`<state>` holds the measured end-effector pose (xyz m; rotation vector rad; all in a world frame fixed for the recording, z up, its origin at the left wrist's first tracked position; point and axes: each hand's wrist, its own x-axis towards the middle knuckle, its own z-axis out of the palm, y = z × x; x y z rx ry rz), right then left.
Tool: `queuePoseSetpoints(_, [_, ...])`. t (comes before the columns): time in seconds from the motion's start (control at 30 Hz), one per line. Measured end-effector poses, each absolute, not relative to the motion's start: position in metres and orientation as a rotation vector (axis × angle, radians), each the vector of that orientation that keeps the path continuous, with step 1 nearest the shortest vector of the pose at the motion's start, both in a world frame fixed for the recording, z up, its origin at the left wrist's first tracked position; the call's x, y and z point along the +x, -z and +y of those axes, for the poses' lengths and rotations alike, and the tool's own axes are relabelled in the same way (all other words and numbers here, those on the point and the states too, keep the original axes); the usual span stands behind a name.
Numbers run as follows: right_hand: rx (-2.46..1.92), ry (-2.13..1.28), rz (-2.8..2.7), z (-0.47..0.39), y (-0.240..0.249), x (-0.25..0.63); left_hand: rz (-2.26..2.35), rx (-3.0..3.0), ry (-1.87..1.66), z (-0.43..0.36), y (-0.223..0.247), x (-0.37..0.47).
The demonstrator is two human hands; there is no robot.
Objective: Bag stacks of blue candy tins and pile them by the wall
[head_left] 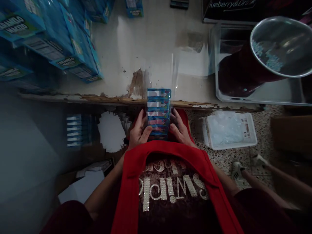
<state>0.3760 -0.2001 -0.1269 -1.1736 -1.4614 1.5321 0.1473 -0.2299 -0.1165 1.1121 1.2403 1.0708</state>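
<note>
Between my hands, at the table's front edge, is a row of several small blue candy boxes [158, 113] marked "Caramelo Macizo". They sit inside a clear plastic bag [162, 73], whose empty upper part stretches over the tabletop. My left hand [140, 130] grips the row from its left side, the thumb lying over the lower boxes. On the opposite side my right hand [180, 130] presses in with bent fingers and thumb. The bottom of the row is partly hidden near the red apron [165, 146].
Larger blue candy cartons [60, 48] are stacked at left on the worn table [117, 65]. At right a clear plastic tub [219, 94] holds a dark cup [241, 71]. Below stand a white basket [254, 141] of clear bags and stacked white cards [112, 131]. Another person's foot [237, 174] shows at lower right.
</note>
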Motion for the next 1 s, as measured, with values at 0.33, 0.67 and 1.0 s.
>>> queuePoseSetpoints(0.33, [-1.111, -1.472, -1.605, -0.195, 0.124, 0.37, 1.126, 0.999, -1.117, -0.223, 0.123, 0.145])
queuePoseSetpoints(0.67, [-1.121, -1.449, -1.844, -0.196, 0.128, 0.369, 1.215, 1.136, -0.928, -0.225, 0.128, 0.148])
queuePoseSetpoints(1.0, [-1.249, -1.094, -1.465, -0.154, 0.113, 0.364, 1.426, 1.267, -1.342, -0.161, 0.093, 0.14])
